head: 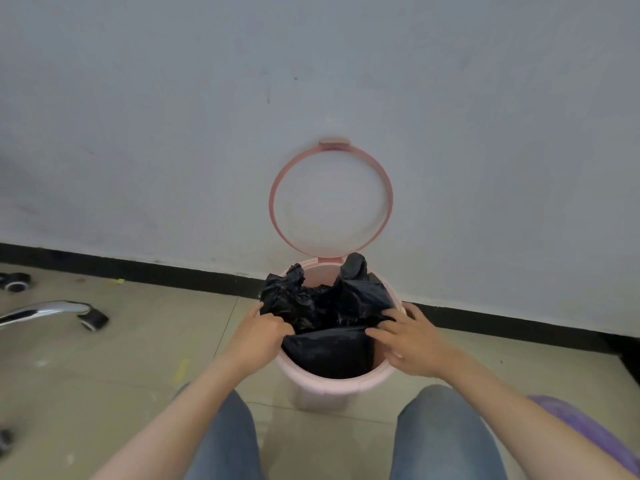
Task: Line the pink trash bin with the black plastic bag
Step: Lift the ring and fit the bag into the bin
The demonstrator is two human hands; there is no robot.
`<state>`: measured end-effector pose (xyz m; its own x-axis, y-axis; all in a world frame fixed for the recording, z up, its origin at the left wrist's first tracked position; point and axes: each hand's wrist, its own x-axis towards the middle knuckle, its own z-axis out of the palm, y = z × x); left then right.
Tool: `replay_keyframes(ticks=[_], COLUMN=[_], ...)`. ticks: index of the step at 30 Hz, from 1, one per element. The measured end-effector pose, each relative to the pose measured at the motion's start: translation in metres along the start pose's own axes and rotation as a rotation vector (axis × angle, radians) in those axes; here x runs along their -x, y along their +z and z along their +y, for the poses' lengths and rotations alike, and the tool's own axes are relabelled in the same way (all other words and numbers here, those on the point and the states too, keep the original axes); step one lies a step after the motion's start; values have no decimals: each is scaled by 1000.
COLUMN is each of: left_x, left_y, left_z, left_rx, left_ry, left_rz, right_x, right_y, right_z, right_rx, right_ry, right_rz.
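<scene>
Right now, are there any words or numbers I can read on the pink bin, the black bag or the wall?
None. The pink trash bin, its ring, the black plastic bag and the wall show no words, labels or numbers.

Both bare arms reach forward. The left hand (260, 336) curls its fingers and pinches the black bag (332, 306). The right hand (414, 344) lies with its fingers spread.
</scene>
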<state>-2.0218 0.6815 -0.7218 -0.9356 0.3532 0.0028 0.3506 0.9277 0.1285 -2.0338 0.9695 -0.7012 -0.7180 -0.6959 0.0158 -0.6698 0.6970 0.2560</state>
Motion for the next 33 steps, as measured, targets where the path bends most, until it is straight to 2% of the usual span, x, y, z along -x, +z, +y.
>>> replay_keyframes(ticks=[3,6,8,11,13,18,21,24,27,30,33], left_x=[-2,-3,-2,-5,-10,-11,10,34,52,62,69], left_y=[-12,-18,-15,-5,1,-3,-9,2,18,34,37], left_z=[-7,-2,9,35,48,41,29,27,31,37,42], left_rx=[-29,-176,-207,-14,-2,-45,-180,-148,-135,-26,43], left_ry=[-14,-104,-116,-15,53,65,227,293,222,68,76], left_rz=[-1,-45,-49,-112,-179,-84,143,145,129,67,113], right_x=[-7,-6,-2,4,6,24,40,47,49,54,60], right_y=[-8,-11,-17,-22,-26,-24,-13,1,15,31,43], right_z=[15,20,18,17,18,28,24,16,9,-5,-14], right_rx=[-13,-149,-191,-121,-84,39,106,115,31,-33,-115], right_ry=[203,305,306,192,161,286,182,127,193,212,204], right_rz=[-110,7,87,196,240,376,269,118,162,153,78])
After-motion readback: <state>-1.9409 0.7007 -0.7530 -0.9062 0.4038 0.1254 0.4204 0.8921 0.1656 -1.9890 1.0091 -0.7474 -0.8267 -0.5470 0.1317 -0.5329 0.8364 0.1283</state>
